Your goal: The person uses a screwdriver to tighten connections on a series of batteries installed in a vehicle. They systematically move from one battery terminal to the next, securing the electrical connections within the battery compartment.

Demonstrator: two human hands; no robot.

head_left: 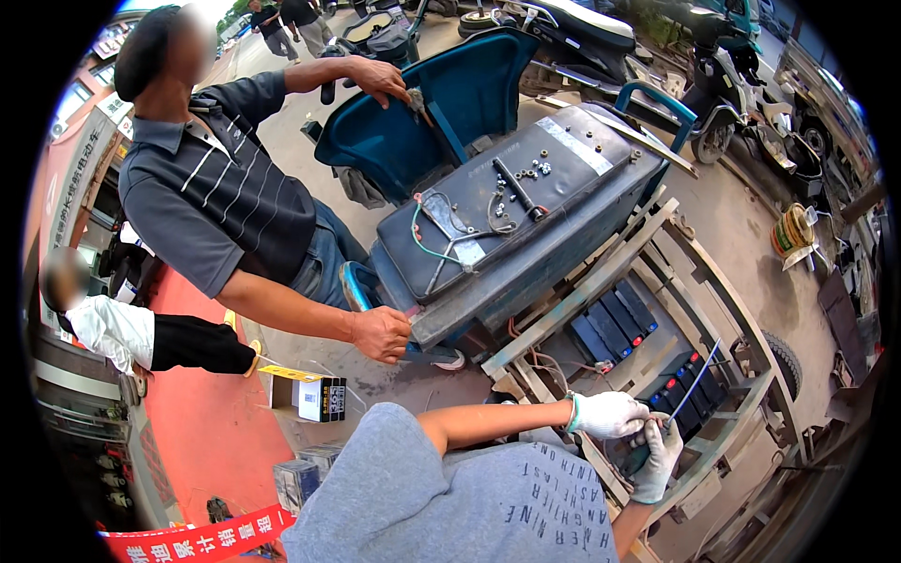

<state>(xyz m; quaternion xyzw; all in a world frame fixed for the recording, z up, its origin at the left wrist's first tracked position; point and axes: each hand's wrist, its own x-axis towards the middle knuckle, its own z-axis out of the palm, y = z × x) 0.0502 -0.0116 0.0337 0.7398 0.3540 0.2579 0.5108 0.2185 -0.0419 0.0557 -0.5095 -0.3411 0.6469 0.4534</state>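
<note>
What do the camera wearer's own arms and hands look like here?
The left hand and right hand wear whitish work gloves; the left cuff has a green edge. The left sleeve, grey and plain, is short, leaving the left forearm uncovered.

Lettering on red banner (202,541), grey shirt (554,502), shop sign (68,188), black-yellow box (310,400).

Far batteries (612,324): open from above.
Middle gap: narrow pass toward near batteries (690,396).
Rod (695,381): crosses over these; left grip (610,414) and right grip (659,460) crowd the near-left approach.
Frame (584,286): bars sideways reach.
Far left: seat (568,190) blocks.
</note>
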